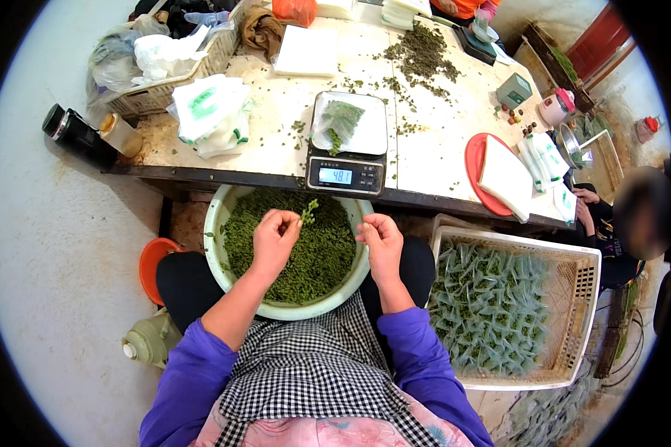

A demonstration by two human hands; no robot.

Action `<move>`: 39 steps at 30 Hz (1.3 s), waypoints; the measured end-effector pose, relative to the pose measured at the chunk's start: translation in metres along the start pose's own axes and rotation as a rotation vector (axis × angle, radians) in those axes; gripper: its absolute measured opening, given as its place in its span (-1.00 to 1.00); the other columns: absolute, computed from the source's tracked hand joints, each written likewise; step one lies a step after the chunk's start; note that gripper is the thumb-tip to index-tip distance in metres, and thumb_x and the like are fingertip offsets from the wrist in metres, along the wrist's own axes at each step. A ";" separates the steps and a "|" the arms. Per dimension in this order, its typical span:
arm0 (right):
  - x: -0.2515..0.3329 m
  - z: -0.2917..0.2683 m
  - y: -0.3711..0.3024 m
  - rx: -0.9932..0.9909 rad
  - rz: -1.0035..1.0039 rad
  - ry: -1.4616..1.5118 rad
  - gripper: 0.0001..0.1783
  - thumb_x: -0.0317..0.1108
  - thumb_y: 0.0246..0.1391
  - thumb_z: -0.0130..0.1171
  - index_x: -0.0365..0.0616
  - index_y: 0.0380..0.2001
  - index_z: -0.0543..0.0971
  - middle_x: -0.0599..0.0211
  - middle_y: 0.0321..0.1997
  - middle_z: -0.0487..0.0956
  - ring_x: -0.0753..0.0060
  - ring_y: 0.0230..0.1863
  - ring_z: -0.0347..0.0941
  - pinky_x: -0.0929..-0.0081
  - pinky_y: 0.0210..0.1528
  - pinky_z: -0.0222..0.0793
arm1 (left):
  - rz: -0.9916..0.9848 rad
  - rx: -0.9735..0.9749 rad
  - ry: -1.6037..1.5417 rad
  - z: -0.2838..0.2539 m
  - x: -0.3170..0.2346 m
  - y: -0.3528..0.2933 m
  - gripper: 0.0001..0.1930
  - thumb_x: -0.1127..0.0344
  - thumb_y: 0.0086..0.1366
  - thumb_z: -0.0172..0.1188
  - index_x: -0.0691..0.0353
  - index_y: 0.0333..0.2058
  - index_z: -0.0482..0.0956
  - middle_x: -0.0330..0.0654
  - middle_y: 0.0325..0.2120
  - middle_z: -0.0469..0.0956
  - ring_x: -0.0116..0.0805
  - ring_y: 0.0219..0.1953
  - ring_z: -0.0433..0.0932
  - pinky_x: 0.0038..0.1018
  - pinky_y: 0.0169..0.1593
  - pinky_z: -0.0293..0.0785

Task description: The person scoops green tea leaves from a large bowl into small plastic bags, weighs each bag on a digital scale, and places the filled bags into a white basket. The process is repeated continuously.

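Over a round pale basin (213,262) on my lap, my left hand (277,237) pinches a small green sprig (310,211) between thumb and fingers. Loose small green leaves or buds (294,249) fill the basin. My right hand (381,242) is at the basin's right rim, thumb and fingers closed together; whatever they may hold is too small to make out. Just beyond the basin, a digital scale (347,174) with a lit display stands at the table's edge. On its pan lies a clear plastic bag (343,117) partly filled with green pieces, some at its mouth.
To my right stands a white crate (566,298) of filled clear bags (492,313). The table (276,153) bears stacked bags (212,112), a red tray (476,175) and a dark heap (425,56). A black thermos (78,134) is at left. Another person (619,231) sits at right.
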State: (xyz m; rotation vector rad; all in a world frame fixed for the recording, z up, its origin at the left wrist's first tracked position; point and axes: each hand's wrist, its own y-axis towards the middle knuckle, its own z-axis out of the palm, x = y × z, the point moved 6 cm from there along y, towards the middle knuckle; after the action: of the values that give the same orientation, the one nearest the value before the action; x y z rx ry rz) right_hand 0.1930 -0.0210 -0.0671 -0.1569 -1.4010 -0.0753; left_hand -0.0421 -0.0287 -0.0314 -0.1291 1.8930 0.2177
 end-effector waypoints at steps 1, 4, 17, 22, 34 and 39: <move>-0.004 0.000 0.000 0.003 0.021 -0.012 -0.87 -0.52 0.23 0.11 -0.26 -0.16 0.53 0.34 -0.31 0.61 0.60 -0.41 0.50 0.63 -0.31 0.43 | 0.068 -0.049 0.033 -0.002 -0.010 0.008 -0.95 0.51 0.23 0.27 0.34 -0.39 0.57 -0.29 -0.43 0.46 -0.60 -0.49 0.38 -0.60 -0.40 0.35; -0.012 0.003 0.000 0.031 0.010 -0.002 -0.86 -0.52 0.23 0.11 -0.27 -0.16 0.53 0.34 -0.31 0.60 0.60 -0.40 0.50 0.62 -0.30 0.45 | 0.249 -0.165 0.175 -0.001 -0.032 0.034 -0.95 0.51 0.19 0.28 0.32 -0.40 0.58 -0.26 -0.34 0.47 -0.53 -0.46 0.43 -0.57 -0.36 0.40; -0.026 0.005 0.000 0.088 -0.039 -0.170 -0.82 -0.54 0.19 0.13 -0.27 -0.14 0.59 0.36 -0.35 0.63 0.64 -0.38 0.53 0.59 -0.33 0.50 | 0.691 -0.344 0.673 0.069 -0.087 0.120 -0.88 0.45 0.00 0.34 0.20 -0.42 0.64 -0.15 -0.11 0.53 -0.12 0.02 0.46 -0.20 0.04 0.36; -0.025 -0.003 0.003 0.075 -0.006 -0.202 -0.83 -0.53 0.20 0.13 -0.29 -0.15 0.57 0.35 -0.32 0.62 0.65 -0.38 0.52 0.61 -0.33 0.49 | 0.572 -0.299 0.493 0.041 -0.080 0.074 -0.86 0.46 0.08 0.33 0.17 -0.34 0.62 -0.14 -0.17 0.51 -0.08 -0.10 0.48 -0.20 -0.01 0.37; -0.029 0.005 -0.006 0.097 -0.163 -0.384 -0.85 -0.53 0.15 0.18 -0.27 -0.19 0.60 0.34 -0.40 0.63 0.62 -0.43 0.53 0.60 -0.36 0.47 | 0.209 0.538 0.633 0.101 0.046 -0.057 -0.85 0.28 0.08 0.36 0.13 -0.35 0.71 -0.17 -0.29 0.52 -0.11 -0.14 0.48 -0.21 -0.04 0.39; -0.026 0.003 -0.010 0.072 -0.129 -0.370 -0.84 -0.48 0.11 0.23 -0.22 -0.21 0.62 0.26 -0.42 0.65 0.49 -0.43 0.57 0.51 -0.35 0.47 | 0.145 0.436 0.519 0.077 0.044 -0.050 -0.92 0.32 0.12 0.33 0.14 -0.40 0.69 -0.18 -0.34 0.51 -0.14 -0.17 0.48 -0.20 -0.06 0.39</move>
State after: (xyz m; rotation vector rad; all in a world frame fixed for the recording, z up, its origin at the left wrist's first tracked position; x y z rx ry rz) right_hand 0.1840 -0.0311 -0.0918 -0.0193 -1.7800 -0.1062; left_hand 0.0243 -0.0605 -0.1017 0.2740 2.4216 -0.1515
